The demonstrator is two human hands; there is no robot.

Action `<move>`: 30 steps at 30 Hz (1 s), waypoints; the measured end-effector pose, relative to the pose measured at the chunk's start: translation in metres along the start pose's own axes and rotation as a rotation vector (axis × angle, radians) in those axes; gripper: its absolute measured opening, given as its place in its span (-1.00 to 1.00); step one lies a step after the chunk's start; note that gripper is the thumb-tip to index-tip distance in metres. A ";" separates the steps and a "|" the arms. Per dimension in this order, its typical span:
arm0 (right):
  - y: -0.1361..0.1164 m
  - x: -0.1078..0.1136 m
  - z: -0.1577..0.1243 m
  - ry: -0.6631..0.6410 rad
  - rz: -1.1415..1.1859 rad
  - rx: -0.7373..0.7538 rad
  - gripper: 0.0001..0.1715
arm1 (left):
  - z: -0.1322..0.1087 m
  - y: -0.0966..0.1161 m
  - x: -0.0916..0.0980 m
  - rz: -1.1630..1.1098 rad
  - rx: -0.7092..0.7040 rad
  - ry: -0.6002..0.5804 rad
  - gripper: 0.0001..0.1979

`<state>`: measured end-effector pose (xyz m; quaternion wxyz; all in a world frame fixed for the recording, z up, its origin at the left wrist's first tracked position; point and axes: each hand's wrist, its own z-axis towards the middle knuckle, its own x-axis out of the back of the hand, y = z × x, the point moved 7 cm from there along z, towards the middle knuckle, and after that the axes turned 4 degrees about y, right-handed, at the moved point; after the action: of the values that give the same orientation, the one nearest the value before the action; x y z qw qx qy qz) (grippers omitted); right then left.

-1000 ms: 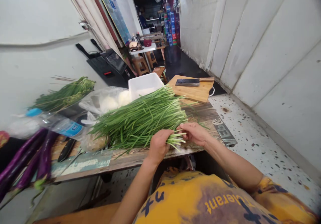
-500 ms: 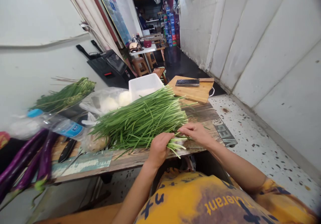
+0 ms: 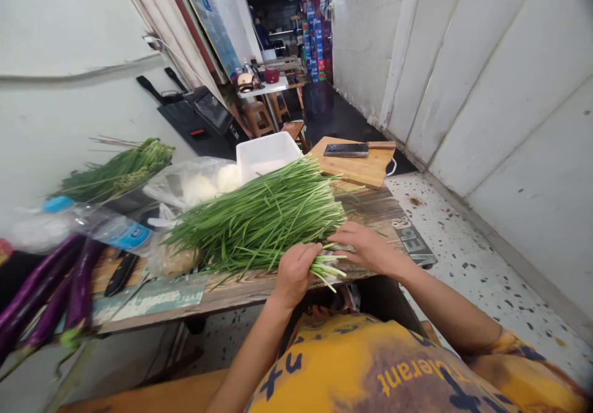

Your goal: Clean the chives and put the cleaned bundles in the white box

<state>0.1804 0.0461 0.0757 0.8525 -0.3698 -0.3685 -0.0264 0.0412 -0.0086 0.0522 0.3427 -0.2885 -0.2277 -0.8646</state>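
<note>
A large pile of green garlic chives (image 3: 264, 212) lies across the wooden table, its pale cut ends to the right. My left hand (image 3: 294, 272) is wrapped round a small bunch of chives (image 3: 328, 270) at the near edge of the pile. The pale ends of this bunch stick out to the right of my fist. Just beyond those ends is my right hand (image 3: 364, 247), palm down, with its fingers apart and the fingertips close to the stalks. Whether the fingertips touch a stalk is hard to see.
Behind the pile stand a white plastic tub (image 3: 266, 152) and a cutting board (image 3: 356, 166) with a cleaver (image 3: 346, 150) on it. To the left are a water bottle (image 3: 113, 226), purple eggplants (image 3: 81, 289), a black-handled knife (image 3: 121, 274) and bagged vegetables (image 3: 173, 258).
My right hand's fingers have spread from a pinch near the stalk ends. My left hand keeps its hold on the bunch. The view has shifted slightly.
</note>
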 end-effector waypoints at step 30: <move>0.014 -0.003 0.001 -0.043 0.029 -0.162 -0.67 | -0.004 0.005 -0.002 0.070 0.000 -0.013 -0.63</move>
<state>0.1824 0.0559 0.0660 0.8119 -0.4432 -0.3782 -0.0360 0.0446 -0.0131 0.0494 0.3715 -0.3020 -0.2195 -0.8501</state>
